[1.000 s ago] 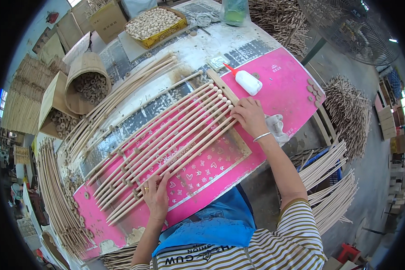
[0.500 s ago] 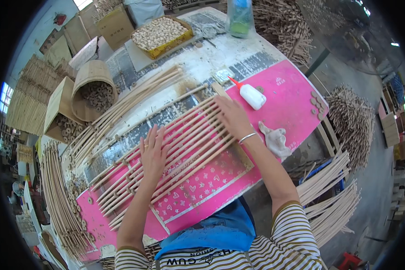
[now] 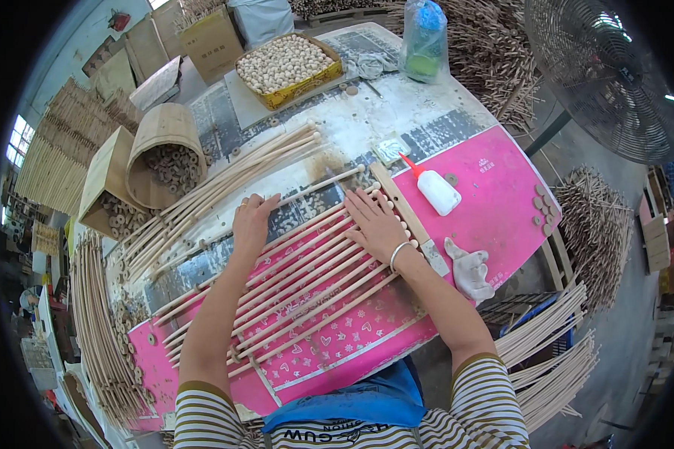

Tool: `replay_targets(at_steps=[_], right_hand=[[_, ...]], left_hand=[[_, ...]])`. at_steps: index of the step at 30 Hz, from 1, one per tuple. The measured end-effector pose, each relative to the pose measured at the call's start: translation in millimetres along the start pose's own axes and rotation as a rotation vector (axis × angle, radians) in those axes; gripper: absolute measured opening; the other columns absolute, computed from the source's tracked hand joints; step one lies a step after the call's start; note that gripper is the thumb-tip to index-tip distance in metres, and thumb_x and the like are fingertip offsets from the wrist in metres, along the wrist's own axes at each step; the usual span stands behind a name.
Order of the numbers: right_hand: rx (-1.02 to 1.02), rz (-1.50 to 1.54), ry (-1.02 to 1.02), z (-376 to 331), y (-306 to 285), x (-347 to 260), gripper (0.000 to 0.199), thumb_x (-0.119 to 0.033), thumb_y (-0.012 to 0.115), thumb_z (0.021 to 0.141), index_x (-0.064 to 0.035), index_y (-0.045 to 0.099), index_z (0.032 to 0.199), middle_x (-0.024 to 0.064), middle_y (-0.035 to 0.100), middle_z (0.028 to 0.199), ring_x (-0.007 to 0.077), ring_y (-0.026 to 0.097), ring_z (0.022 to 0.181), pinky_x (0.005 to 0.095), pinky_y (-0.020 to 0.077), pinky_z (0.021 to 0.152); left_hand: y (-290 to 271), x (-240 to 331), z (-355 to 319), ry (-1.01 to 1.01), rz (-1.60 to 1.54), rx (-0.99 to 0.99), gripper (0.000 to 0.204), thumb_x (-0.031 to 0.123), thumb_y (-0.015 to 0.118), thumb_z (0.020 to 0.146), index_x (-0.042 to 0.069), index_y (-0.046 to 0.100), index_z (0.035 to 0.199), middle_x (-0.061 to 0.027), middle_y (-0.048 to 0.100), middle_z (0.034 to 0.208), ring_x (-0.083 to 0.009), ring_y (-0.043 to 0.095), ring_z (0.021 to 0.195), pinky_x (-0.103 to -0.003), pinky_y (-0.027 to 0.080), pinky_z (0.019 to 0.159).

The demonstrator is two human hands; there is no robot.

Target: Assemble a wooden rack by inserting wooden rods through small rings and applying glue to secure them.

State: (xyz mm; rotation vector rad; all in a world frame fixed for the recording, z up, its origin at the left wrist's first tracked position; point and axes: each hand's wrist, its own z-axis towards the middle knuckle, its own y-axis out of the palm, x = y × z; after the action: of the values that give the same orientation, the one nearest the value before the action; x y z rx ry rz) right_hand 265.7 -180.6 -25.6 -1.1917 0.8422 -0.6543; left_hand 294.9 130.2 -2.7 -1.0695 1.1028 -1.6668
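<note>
Thin wooden sticks (image 3: 307, 288) lie side by side on the pink patterned sheet (image 3: 352, 318), round knobs on their right ends. My right hand (image 3: 376, 228) rests flat over those ends, fingers stretched out, beside a wooden strip (image 3: 401, 206). At the upper side of the row, my left hand (image 3: 253, 221) is closed around a single wooden stick (image 3: 322, 184) lying apart from the others. Its fingertips are partly hidden. Small wooden rings sit on some sticks toward their left ends.
A white glue bottle (image 3: 438, 192) with a red nozzle and a crumpled white cloth (image 3: 470, 271) are on the right. Beyond are a loose stick bundle (image 3: 232, 176), a yellow tray (image 3: 296, 88) of wooden balls, and a wooden bucket (image 3: 153, 135) of rings. A large fan (image 3: 606, 82) stands at the far right.
My left hand has moved up from the middle of the row to the separate stick and closed on it. The sticks now lie more spread out, and my right hand has shifted slightly down.
</note>
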Motion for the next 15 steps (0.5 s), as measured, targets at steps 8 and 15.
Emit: replay_targets(at_steps=[8,15], right_hand=[[0.035,-0.03,-0.007,-5,2,4,0.066,-0.046,0.045,0.103,-0.0062,0.035,0.154,0.009,0.029,0.163,0.0252,0.018,0.154,0.0462,0.0083,0.126],[0.265,0.358,0.037,-31,-42,-8,0.055,-0.028,0.058,0.099,-0.0032,0.046,0.147,0.0167,0.04,0.156,0.0321,0.034,0.146,0.0487,0.0198,0.122]], left_hand=[[-8,9,-30,0.123,-0.028,-0.089,0.044,0.001,0.057,0.087,0.021,0.071,0.124,-0.0093,0.058,0.096,-0.0296,0.059,0.092,-0.042,0.05,0.079],[-9,15,-33,0.107,-0.034,-0.134,0.046,0.005,0.052,0.091,0.024,0.067,0.131,-0.0101,0.058,0.1,-0.0309,0.06,0.096,-0.042,0.05,0.085]])
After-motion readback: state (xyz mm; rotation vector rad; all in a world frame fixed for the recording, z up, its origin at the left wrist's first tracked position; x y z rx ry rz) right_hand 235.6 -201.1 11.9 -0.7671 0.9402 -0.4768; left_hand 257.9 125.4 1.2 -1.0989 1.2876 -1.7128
